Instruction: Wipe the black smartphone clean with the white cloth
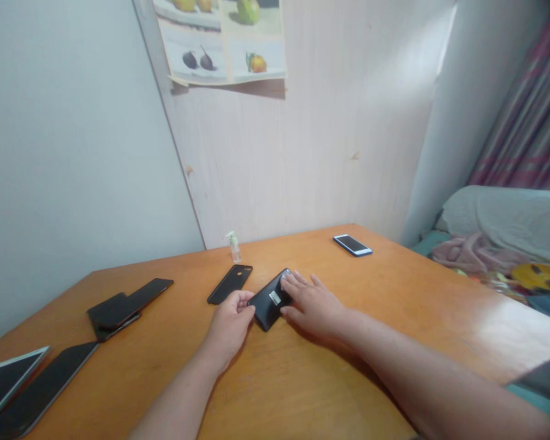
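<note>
- Black phone [266, 310] sits mid-table between both hands, back side up, angled, small pale label on its back.
- Left hand [231, 322]: narrow pinch, thumb and fingers on the phone's left end.
- Right hand [315, 307]: fingers extended and slightly spread over the phone's far right part, thumb by the near edge. Can't tell if it grips or only rests.
- Black phone case [229, 286] just beyond the left hand, flat, cutouts at its far end. Closest item to the work.
- Small clear pump bottle [234, 249] upright behind the case, near the table's back edge.
- White-fronted phone [352, 245] at far right, screen up, blue edge, well apart from the hands.
- Left side crowded: dark slab [140, 301] lying partly over a dark flat piece [107, 308]; nearer, a long dark device [46, 385] and a white-bordered device [11, 380], side by side.
- Wooden table [362, 373] bare around the phone; only the case is close.
- Behind: fruit poster [254, 43] on the wall. Right: bedding [508, 214], curtain [522, 116].
- Right hand covers the phone's right edge. Whitish patch [285, 280] at its fingertips: can't make out what.
- Near-left devices and poster top cut off by frame. Lower piece of the stack mostly hidden.
</note>
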`<control>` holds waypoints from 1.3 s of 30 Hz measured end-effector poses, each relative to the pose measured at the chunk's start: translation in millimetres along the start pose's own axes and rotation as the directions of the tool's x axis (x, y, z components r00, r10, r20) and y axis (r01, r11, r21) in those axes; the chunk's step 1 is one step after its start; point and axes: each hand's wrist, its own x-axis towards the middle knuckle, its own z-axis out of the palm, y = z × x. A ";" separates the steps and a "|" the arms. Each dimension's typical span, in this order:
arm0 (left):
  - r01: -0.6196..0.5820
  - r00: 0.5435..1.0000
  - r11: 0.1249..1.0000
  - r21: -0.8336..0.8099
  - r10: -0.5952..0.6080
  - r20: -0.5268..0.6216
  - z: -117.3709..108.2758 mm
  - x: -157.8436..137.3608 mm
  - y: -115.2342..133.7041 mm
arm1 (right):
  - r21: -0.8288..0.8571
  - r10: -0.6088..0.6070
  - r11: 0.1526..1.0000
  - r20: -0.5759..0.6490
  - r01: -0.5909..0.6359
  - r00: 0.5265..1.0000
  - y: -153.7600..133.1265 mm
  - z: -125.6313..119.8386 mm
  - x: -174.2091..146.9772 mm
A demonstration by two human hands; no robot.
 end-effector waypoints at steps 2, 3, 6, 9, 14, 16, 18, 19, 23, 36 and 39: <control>0.011 1.000 1.000 -0.016 -0.011 -0.013 -0.6 0.2 -0.3 | 0.043 -0.125 0.991 0.032 0.124 0.992 -4.4 0.8 -2.4; 0.013 1.000 1.000 -0.025 -0.014 -0.016 -0.9 0.4 -0.5 | 0.063 -0.180 0.982 0.044 0.177 0.983 -5.9 1.3 -3.2; 0.025 1.000 0.998 -0.051 -0.026 -0.009 -1.3 1.1 -1.8 | 0.081 -0.156 0.985 0.040 0.152 0.987 -1.4 3.1 0.0; 0.045 0.999 0.997 -0.059 -0.046 -0.007 -1.2 1.7 -3.0 | 0.068 0.058 0.996 0.013 -0.059 0.998 10.9 4.8 7.9; 0.047 0.999 0.998 -0.051 -0.047 0.003 -1.4 2.1 -2.8 | 0.106 -0.056 0.993 0.032 0.053 0.998 10.1 6.6 7.3; 0.043 0.999 0.998 -0.045 -0.043 0.004 -1.5 2.2 -2.6 | 0.124 -0.142 0.983 0.046 0.135 0.989 8.8 6.8 6.5; 0.040 0.999 0.998 -0.046 -0.040 0.001 -1.4 2.2 -2.9 | 0.120 -0.070 0.991 0.042 0.065 0.997 12.9 6.6 9.2; 0.039 0.999 0.998 -0.049 -0.039 -0.003 -1.2 2.2 -3.1 | 0.113 0.005 0.994 0.038 -0.009 0.999 16.2 6.5 11.3; 0.047 0.999 0.997 -0.059 -0.048 -0.010 -0.8 2.1 -3.7 | 0.100 0.122 0.987 0.043 -0.126 0.992 20.4 6.9 13.7; 0.053 0.998 0.997 -0.060 -0.055 -0.034 -4.1 5.0 -6.7 | 0.067 0.122 0.990 0.060 -0.126 0.991 17.9 10.1 9.7; 0.060 0.997 0.996 -0.069 -0.063 -0.037 -4.1 4.2 -5.2 | 0.110 -0.064 0.993 0.104 0.052 0.992 5.7 12.2 1.7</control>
